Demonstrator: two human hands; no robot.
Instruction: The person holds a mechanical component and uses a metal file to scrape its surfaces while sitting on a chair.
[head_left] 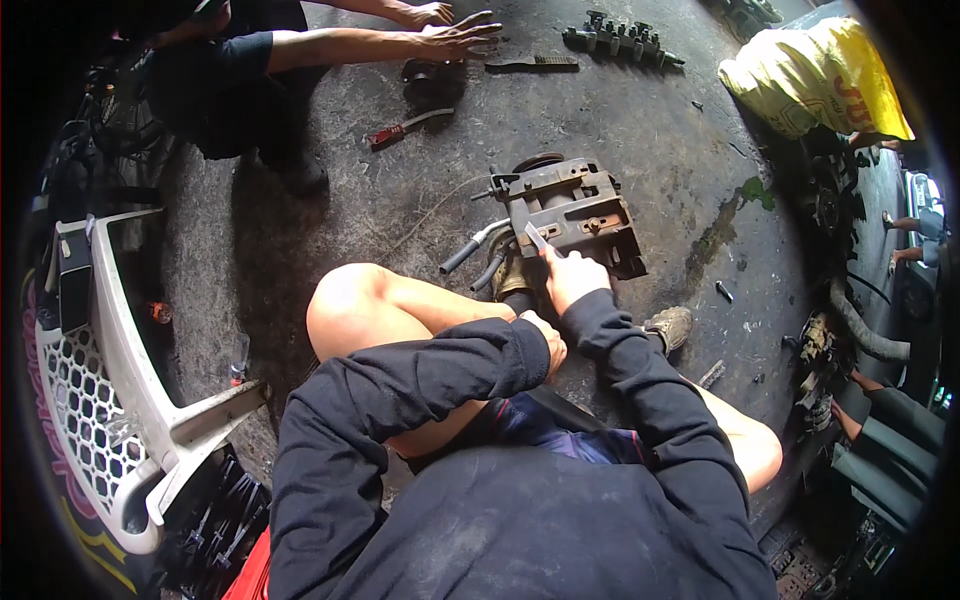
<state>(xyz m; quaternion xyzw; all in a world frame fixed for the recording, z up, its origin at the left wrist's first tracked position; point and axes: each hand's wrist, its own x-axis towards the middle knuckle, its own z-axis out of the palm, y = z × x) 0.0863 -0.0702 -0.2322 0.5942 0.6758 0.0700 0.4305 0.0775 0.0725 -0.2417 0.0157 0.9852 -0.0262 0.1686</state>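
My right hand (577, 278) is closed around a flat-bladed scraper (537, 238). The blade's tip rests at the near left edge of a dirty metal machine assembly (570, 205), which lies on the floor beyond my feet. This assembly has slotted plates, rusty bolts, a round pulley at its far side and two short hoses (475, 247) on its left. My left hand (545, 345) is curled closed between my knees, just nearer than the right one. Whatever its fingers hold, if anything, is hidden.
A co-worker's hands (455, 35) stretch over a round dark part at the far left. Beyond the assembly lie a wire brush (530, 64), a dark multi-port metal part (620, 42) and a red-ended tool (400, 130). A white plastic chair (140, 330) stands left, a yellow sack (815, 80) far right.
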